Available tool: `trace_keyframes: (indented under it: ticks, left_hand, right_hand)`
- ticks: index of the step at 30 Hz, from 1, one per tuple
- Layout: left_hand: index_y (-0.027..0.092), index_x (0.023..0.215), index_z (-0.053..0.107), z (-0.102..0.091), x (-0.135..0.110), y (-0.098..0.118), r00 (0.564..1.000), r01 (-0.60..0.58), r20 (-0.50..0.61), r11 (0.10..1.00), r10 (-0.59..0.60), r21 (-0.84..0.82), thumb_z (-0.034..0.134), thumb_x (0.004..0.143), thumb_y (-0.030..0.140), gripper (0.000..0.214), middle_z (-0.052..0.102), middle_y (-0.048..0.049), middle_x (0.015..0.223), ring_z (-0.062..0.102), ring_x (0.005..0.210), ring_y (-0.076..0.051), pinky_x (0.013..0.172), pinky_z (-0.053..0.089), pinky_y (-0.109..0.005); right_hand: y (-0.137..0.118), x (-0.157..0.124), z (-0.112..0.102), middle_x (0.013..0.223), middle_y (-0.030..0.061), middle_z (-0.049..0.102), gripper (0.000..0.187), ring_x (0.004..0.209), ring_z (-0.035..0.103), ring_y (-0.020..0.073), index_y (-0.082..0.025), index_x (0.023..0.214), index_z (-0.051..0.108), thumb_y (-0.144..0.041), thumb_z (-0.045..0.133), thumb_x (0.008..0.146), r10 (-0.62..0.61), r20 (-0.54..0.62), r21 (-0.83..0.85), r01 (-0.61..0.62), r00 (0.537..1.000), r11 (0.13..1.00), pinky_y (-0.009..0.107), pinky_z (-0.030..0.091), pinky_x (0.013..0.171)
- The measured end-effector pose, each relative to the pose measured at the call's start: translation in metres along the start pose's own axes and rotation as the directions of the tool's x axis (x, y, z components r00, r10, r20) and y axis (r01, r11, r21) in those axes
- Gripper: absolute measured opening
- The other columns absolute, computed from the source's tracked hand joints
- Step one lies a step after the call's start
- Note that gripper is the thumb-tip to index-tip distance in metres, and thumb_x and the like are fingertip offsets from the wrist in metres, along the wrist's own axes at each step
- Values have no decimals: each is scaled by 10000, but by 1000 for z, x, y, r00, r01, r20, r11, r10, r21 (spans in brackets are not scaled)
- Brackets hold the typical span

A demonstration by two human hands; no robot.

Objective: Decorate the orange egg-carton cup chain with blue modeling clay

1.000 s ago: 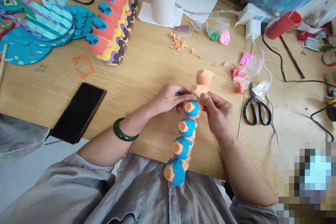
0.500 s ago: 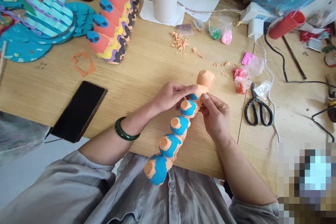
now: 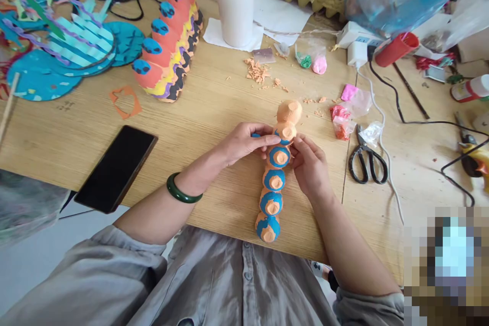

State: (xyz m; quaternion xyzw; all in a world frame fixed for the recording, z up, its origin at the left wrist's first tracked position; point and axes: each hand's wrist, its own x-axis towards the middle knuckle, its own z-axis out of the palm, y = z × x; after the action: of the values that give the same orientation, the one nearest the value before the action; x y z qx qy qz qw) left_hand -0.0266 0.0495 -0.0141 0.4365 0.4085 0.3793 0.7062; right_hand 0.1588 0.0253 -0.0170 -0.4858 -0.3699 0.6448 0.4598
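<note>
A bumpy egg carton strip (image 3: 275, 181) runs away from me above the table's near edge. Its cups are coated in pale orange, clay by the look of it, and several carry a blue ring around an orange tip. My left hand (image 3: 244, 143) is closed on the strip's far half, thumb lying over the blue on the second cup from the far end. A small blue lump (image 3: 255, 135) shows by its fingers. From the other side my right hand (image 3: 311, 165) pinches the same cup's edge; its fingertips are partly hidden.
Beyond lies a red-orange caterpillar-like carton piece (image 3: 164, 51). A phone (image 3: 116, 168) is at left, black-handled scissors (image 3: 367, 160) at right. Orange scraps (image 3: 257, 71), clay bags (image 3: 342, 121), a white bottle (image 3: 236, 10) and a power strip (image 3: 357, 33) with cables sit farther back.
The strip has turned from slanting to nearly straight away from me, its near end swinging right and its cup tips rolling upward. Both hands keep hold of it. The view has shifted slightly.
</note>
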Motion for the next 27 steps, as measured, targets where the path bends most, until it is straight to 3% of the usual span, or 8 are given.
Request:
trace_keyframes:
  ticks: [6, 10, 13, 15, 17, 20, 23, 27]
  left_hand:
    - [137, 813, 719, -3, -1, -3, 993, 11, -115, 960, 23, 281, 852, 748, 531, 421, 616, 21, 590, 532, 480, -86, 492, 438, -221]
    - [160, 799, 759, -9, -1, -6, 975, -20, -174, 841, 135, 541, 800, 802, 533, 375, 671, -7, 635, 549, 555, -105, 531, 398, -224]
    - [165, 746, 753, -10, -1, -5, 928, -51, -269, 804, 257, 593, 859, 746, 497, 348, 713, -32, 731, 584, 687, -129, 613, 426, -229]
    - [160, 788, 745, -7, -2, -1, 894, -71, -369, 895, 252, 440, 834, 777, 475, 327, 692, -24, 744, 563, 666, -114, 611, 437, -227]
    - [161, 932, 744, 0, -4, 5, 915, -140, -371, 987, 159, 78, 701, 887, 408, 255, 705, -25, 835, 556, 623, -91, 591, 466, -226]
    - [170, 1155, 702, 14, -8, 12, 960, -177, -266, 931, 91, -320, 614, 867, 207, 304, 755, -65, 1104, 722, 908, -131, 858, 586, -282]
    - [206, 1295, 656, 27, -13, 12, 979, -182, -168, 881, 119, -437, 570, 880, 182, 425, 717, -77, 1349, 685, 1276, -205, 1090, 532, -360]
    - [268, 1382, 633, 35, -19, 4, 986, -165, -52, 877, 159, -452, 579, 909, 207, 480, 659, -45, 1485, 571, 1444, -233, 1162, 482, -387]
  right_hand:
    - [9, 0, -4, 912, 28, 731, 306, 773, 643, 173, -250, 1050, 734, -529, 674, 942, -256, -87, -382, 205, 963, 901, 287, 535, 623]
    - [17, 4, -8, 943, 39, 742, 253, 719, 646, 161, -243, 1102, 715, -437, 675, 944, -264, -75, -426, 208, 962, 881, 272, 504, 547]
    - [17, 4, -8, 988, 53, 738, 163, 716, 648, 152, -228, 1052, 729, -317, 647, 942, -304, -50, -511, 237, 951, 827, 281, 500, 559]
    - [14, 2, -6, 1033, 62, 728, 137, 750, 653, 157, -223, 1008, 733, -268, 619, 947, -386, -49, -579, 289, 921, 762, 294, 507, 581]
    - [10, -2, -3, 1053, 58, 720, 153, 786, 651, 165, -234, 1015, 730, -246, 584, 971, -487, -31, -617, 367, 873, 697, 304, 518, 601]
    - [4, -9, -1, 1053, 48, 724, 185, 829, 635, 184, -276, 1114, 716, -237, 572, 1004, -650, 68, -646, 530, 757, 550, 332, 540, 653]
    - [1, -14, 1, 977, 41, 741, 207, 750, 592, 189, -287, 1166, 703, -220, 632, 983, -733, 234, -688, 642, 638, 339, 387, 534, 715]
    - [0, -17, 5, 941, 42, 760, 283, 734, 600, 198, -272, 1226, 681, -248, 724, 948, -723, 393, -658, 723, 567, 210, 392, 518, 689]
